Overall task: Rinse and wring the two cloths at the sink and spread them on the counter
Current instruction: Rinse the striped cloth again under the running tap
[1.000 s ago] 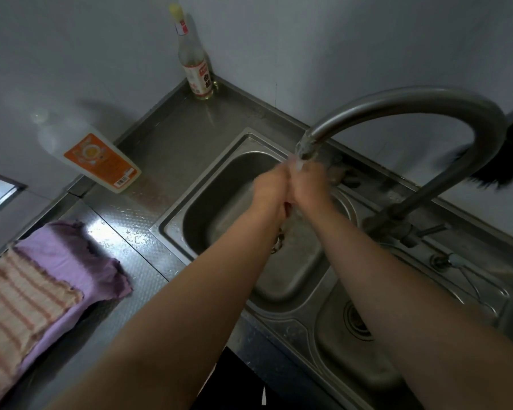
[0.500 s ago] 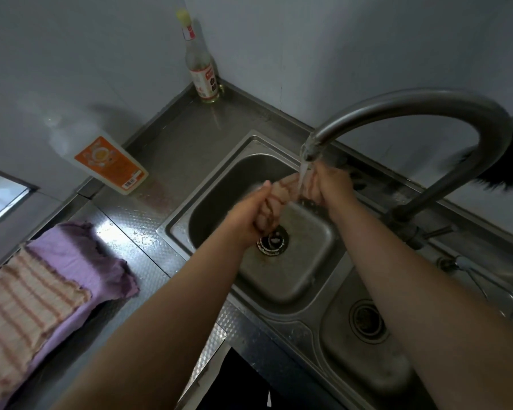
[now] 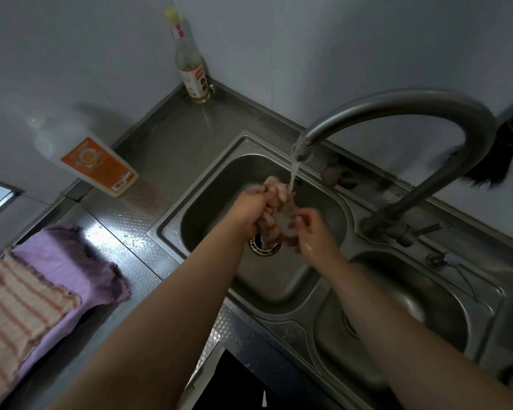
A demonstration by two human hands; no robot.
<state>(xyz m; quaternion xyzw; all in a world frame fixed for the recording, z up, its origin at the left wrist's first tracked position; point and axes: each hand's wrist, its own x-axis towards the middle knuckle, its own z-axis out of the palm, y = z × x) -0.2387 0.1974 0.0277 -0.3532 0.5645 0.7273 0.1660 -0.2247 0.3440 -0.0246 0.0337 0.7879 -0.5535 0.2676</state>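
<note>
Both your bare forearms reach forward and converge ahead of you. Your left hand (image 3: 253,210) is curled tight, fingers (image 3: 259,191) wrapped round the wet cloth (image 3: 279,214) from the left. Your right hand (image 3: 313,233) meets it from the right, glistening wet, thumb raised; its fingers seem to pinch the cloth's lower part, though the bunched fabric hides most of them.
</note>
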